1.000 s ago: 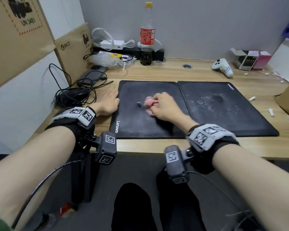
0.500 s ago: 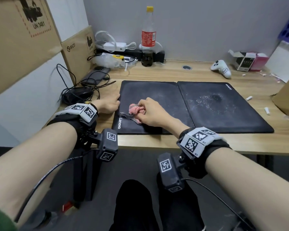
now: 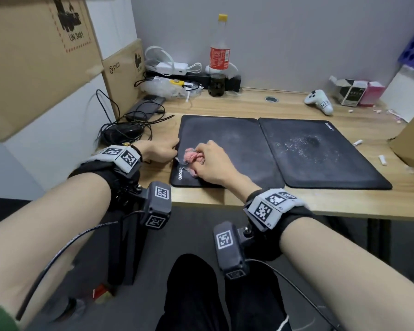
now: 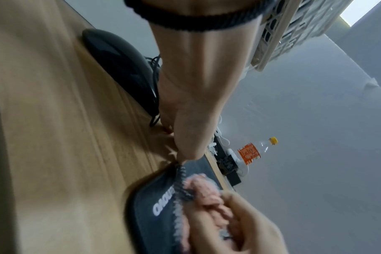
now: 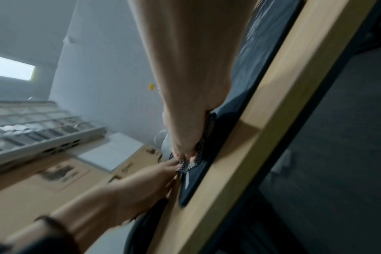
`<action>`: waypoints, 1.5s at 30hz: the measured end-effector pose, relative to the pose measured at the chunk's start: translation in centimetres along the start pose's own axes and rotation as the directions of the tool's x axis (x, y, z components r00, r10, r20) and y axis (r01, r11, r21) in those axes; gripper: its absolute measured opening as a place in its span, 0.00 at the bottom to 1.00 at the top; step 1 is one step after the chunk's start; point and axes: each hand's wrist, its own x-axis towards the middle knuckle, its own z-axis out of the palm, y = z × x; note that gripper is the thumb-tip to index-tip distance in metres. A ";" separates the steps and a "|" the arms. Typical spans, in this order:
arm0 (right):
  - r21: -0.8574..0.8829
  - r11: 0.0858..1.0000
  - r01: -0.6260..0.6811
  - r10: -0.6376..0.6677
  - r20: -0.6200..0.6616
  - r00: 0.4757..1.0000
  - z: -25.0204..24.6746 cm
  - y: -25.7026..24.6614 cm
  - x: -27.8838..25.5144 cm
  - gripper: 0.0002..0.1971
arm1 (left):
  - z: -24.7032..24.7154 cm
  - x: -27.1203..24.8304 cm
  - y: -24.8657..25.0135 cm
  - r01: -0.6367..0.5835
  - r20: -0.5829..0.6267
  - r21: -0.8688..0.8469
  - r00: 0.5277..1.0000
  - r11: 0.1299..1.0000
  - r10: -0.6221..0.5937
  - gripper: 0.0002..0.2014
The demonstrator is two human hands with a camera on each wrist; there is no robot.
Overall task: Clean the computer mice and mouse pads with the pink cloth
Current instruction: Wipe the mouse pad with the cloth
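The pink cloth sits bunched on the near left corner of the left mouse pad, just above the white logo. Your right hand has its fingers curled round the bunch and presses it to the pad. Your left hand rests at the pad's left edge; it seems to pin that edge, though blur in the wrist views leaves me unable to tell whether the fingers are flat or curled.

Step in hand, as I judge it: wiping the left pad, at the end of a stroke by its near left corner. The right mouse pad carries white specks around a dark spot, so it looks unwiped. The black mouse lies among cables just beside your left wrist.

Next move calls for carrying the cloth rightward onto the specks and keeping pressure even.
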 end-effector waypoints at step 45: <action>-0.068 0.906 -0.417 0.394 -0.222 0.892 -6.5 14.3 6.6 0.16 | -1.1 6.6 4.3 0.166 -0.135 0.050 0.978 0.985 -0.158 0.29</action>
